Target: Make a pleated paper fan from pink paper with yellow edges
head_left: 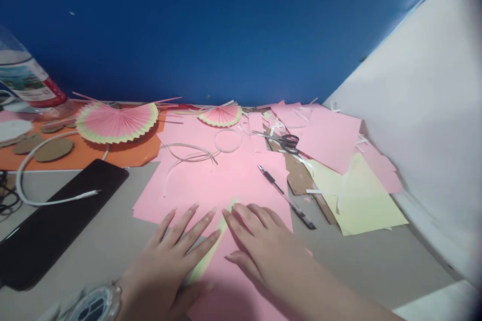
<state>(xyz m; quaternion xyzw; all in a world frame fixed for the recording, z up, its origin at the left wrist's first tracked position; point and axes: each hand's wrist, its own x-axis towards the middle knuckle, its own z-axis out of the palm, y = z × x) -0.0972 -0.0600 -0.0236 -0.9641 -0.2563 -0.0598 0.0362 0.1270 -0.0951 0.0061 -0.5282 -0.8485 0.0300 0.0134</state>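
Both of my hands rest on pink paper [233, 281] at the front of the table. My left hand [176, 246] lies flat with its fingers spread, the fingertips reaching over the edge of the pink sheets behind. My right hand [259, 241] presses down flat, its fingers closer together and the thumb apart. Between the hands runs a narrow pale yellow strip [211, 256], slanting up toward my right fingertips. It lies along the pink paper; whether it is glued or folded there, I cannot tell. A black-capped pen [286, 195] lies just beyond my right hand.
A black phone [64, 220] and white cable [26, 175] lie at left. Behind stand a pleated pink fan [116, 123], a smaller fan [221, 116] and a bottle [30, 75]. Scissors [288, 141], paper scraps and yellow paper [361, 200] lie at right, beside the white wall [422, 110].
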